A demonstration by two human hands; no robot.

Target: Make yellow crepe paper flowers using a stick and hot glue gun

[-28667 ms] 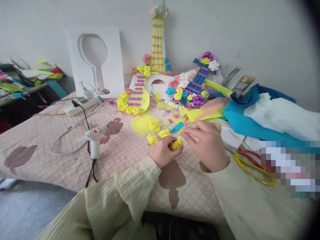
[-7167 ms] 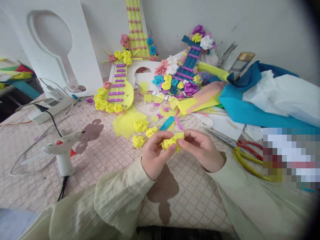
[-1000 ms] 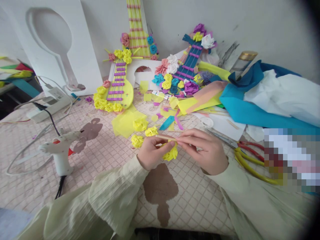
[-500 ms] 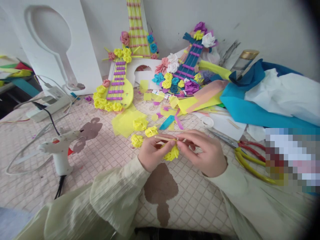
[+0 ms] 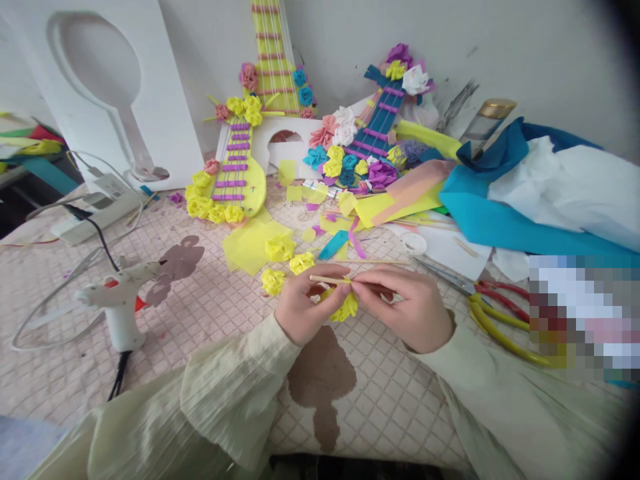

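A thin wooden stick (image 5: 324, 279) rests in my left hand (image 5: 306, 303), whose fingers are closed on it. My right hand (image 5: 407, 303) pinches at the stick's other end, its fingertips meeting my left thumb; a bit of yellow paper shows between them. Just under the fingertips is a crumpled yellow paper flower (image 5: 349, 308), partly hidden by the hands. Beyond my left hand lie several more yellow paper flowers (image 5: 279, 247), near flat yellow paper sheets (image 5: 243, 248).
On the left stands a white glue gun (image 5: 123, 300) with cords and a power strip (image 5: 100, 207). Scissors (image 5: 450, 277) with red handles and a yellow-handled tool (image 5: 500, 340) lie right. Behind are flower-trimmed paper instruments (image 5: 235, 167), blue cloth-like sheets (image 5: 470, 213) and a jar (image 5: 487, 123).
My right fingertips have shifted slightly left along the stick. The yellow flower beneath is at a slightly different angle, and a thin stick behind my hands shows more.
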